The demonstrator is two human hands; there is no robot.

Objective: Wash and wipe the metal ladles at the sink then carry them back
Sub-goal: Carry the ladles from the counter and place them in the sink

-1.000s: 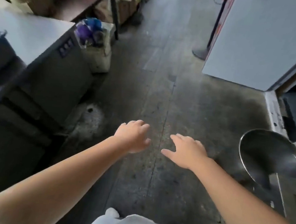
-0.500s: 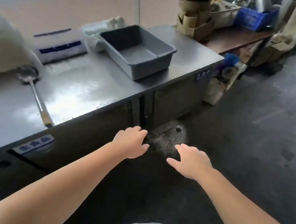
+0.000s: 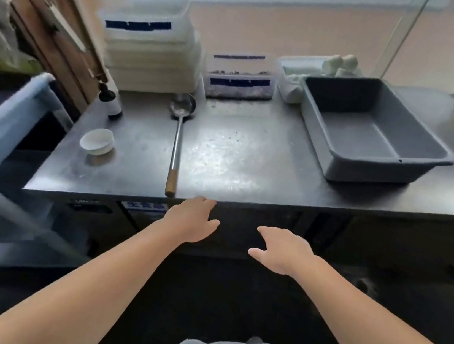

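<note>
Ladle [image 3: 178, 136] lies mid-frame on the bench [image 3: 250, 157], wooden handle end at the front edge just beside the empty, relaxed left hand [image 3: 191, 220]; right hand [image 3: 284, 250] likewise empty; a careless reach could knock it off.

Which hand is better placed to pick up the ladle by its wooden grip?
Left. The left hand hovers at the counter edge just beside the ladle's wooden grip. The right hand is farther away, lower, and empty too.
</note>
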